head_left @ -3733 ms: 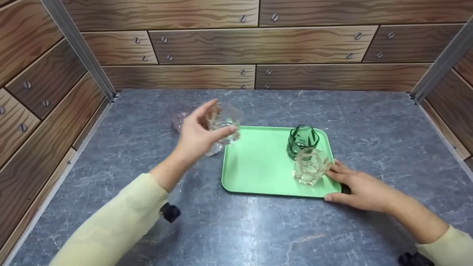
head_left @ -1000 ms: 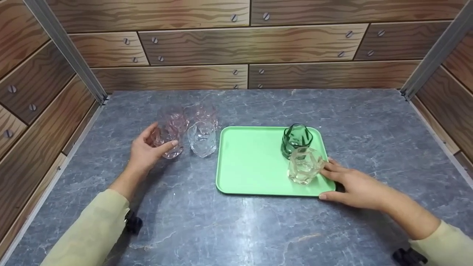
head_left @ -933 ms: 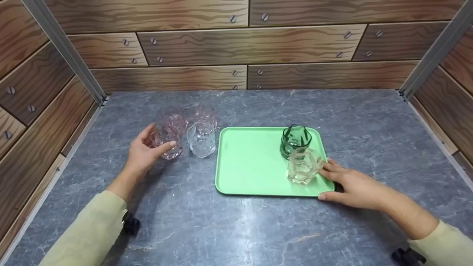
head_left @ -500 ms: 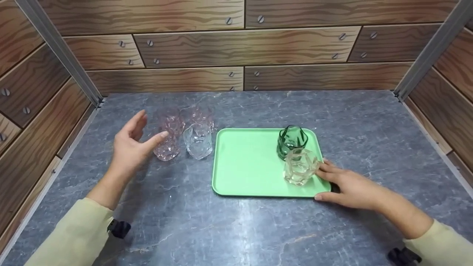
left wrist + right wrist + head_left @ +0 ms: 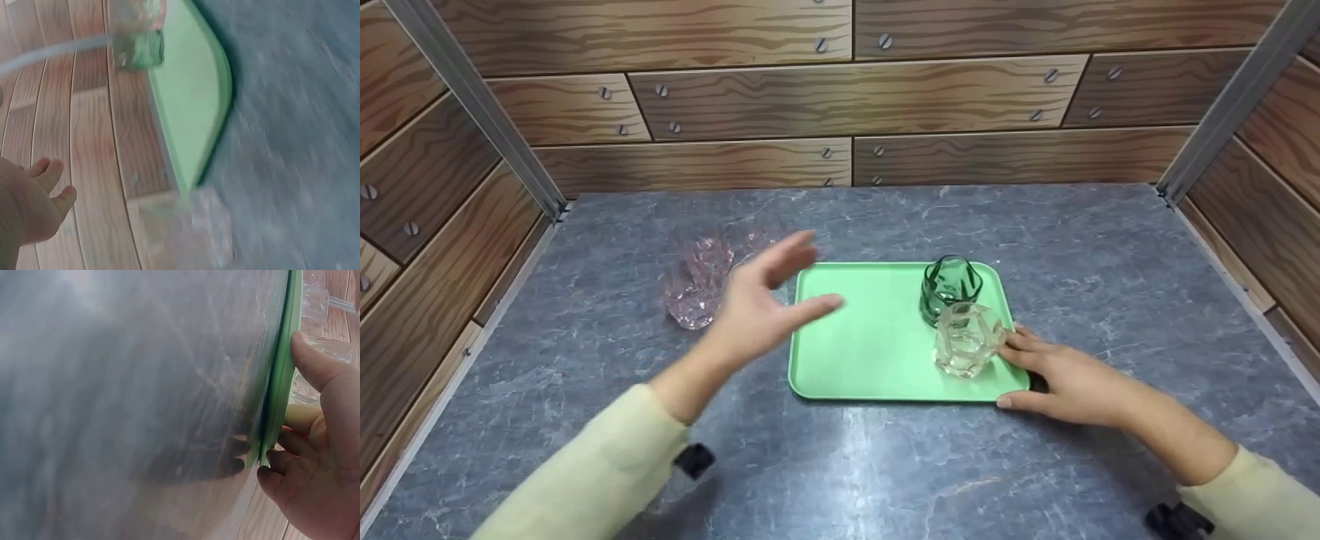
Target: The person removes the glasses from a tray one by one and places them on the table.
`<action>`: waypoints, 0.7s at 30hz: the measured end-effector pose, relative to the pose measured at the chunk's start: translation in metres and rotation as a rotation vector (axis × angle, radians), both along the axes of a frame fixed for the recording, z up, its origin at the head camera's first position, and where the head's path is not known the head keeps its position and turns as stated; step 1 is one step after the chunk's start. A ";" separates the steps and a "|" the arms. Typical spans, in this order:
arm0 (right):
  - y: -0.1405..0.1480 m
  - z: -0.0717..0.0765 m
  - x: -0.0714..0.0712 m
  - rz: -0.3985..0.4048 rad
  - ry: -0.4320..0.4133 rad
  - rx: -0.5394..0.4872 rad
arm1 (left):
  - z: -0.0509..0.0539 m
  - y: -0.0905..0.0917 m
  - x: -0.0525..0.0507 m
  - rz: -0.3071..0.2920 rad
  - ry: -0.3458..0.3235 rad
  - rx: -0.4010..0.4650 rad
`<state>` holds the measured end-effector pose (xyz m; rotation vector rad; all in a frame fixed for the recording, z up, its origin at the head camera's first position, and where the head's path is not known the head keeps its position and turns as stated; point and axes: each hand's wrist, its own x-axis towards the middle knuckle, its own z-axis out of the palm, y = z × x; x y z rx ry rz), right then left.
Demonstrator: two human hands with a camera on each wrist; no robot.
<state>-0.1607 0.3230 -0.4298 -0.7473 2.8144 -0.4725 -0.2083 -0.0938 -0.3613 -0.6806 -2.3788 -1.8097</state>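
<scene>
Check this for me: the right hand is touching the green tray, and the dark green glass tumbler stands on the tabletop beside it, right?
Not quite: the dark green glass tumbler stands on the green tray, not on the tabletop beside it, as the head view shows. The right hand is touching it.

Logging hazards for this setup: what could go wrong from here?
1. The green tumbler and pale yellow tumbler stand close together on the green tray; a jolt from the right hand at its corner could knock them together.
2. The left hand, near the pink tumblers, might clip one.
</scene>
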 end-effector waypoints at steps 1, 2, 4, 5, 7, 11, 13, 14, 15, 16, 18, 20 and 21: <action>0.000 0.000 0.000 -0.003 0.000 0.003 | -0.002 0.009 -0.001 -0.021 -0.004 -0.002; 0.000 0.000 0.001 -0.008 0.001 0.005 | -0.004 0.017 -0.002 -0.041 -0.007 -0.005; 0.000 0.000 0.001 -0.015 -0.002 0.009 | -0.009 0.033 -0.003 -0.065 -0.029 -0.017; 0.000 -0.001 0.001 -0.019 -0.005 0.010 | -0.012 0.041 -0.004 -0.075 -0.045 -0.018; 0.000 -0.001 0.002 -0.023 -0.014 0.011 | -0.018 0.057 -0.004 -0.084 -0.078 -0.028; -0.001 -0.002 0.001 -0.020 -0.026 0.011 | -0.033 0.086 -0.002 -0.081 -0.145 -0.049; -0.001 -0.002 0.001 -0.014 -0.020 0.009 | -0.041 0.099 -0.001 -0.083 -0.155 -0.054; -0.001 -0.002 0.001 -0.014 -0.018 0.008 | -0.045 0.105 0.000 -0.086 -0.158 -0.055; -0.001 -0.002 0.001 -0.014 -0.017 0.006 | -0.048 0.111 0.001 -0.089 -0.160 -0.056; -0.001 -0.002 0.001 -0.014 -0.015 0.004 | -0.051 0.116 0.002 -0.091 -0.159 -0.058; 0.000 -0.001 0.001 -0.015 -0.011 0.000 | -0.057 0.125 0.004 -0.092 -0.150 -0.067; 0.001 -0.001 0.001 -0.021 -0.010 -0.002 | -0.061 0.133 0.007 -0.085 -0.138 -0.081; 0.001 0.000 0.001 -0.022 -0.006 -0.002 | -0.063 0.137 0.008 -0.076 -0.124 -0.091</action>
